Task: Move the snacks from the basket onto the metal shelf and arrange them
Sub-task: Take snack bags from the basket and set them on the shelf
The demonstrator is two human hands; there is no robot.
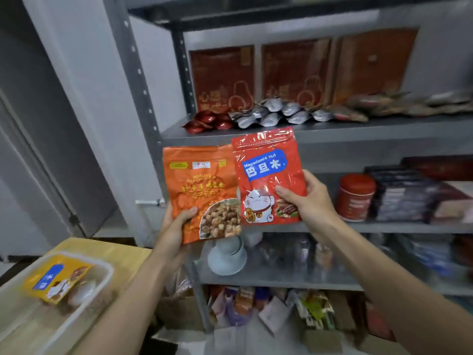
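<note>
My left hand (pixel 176 221) grips the bottom left corner of an orange snack bag (pixel 202 183) printed with roasted nuts. My right hand (pixel 307 198) holds a red macadamia nut bag (pixel 266 172) with a white cat picture by its lower right side. Both bags stand upright side by side in front of the grey metal shelf (pixel 332 129), just below its upper board. A white basket (pixel 84 311) at the lower left holds a yellow snack bag (pixel 55 280) and some pale items.
The upper board carries red boxes (pixel 294 73) at the back and small red and silver packets (pixel 268 114) in front. A red tin (pixel 355 198) and dark boxes (pixel 404 196) fill the middle board on the right. Lower boards are crowded. The basket sits on a wooden table (pixel 122 254).
</note>
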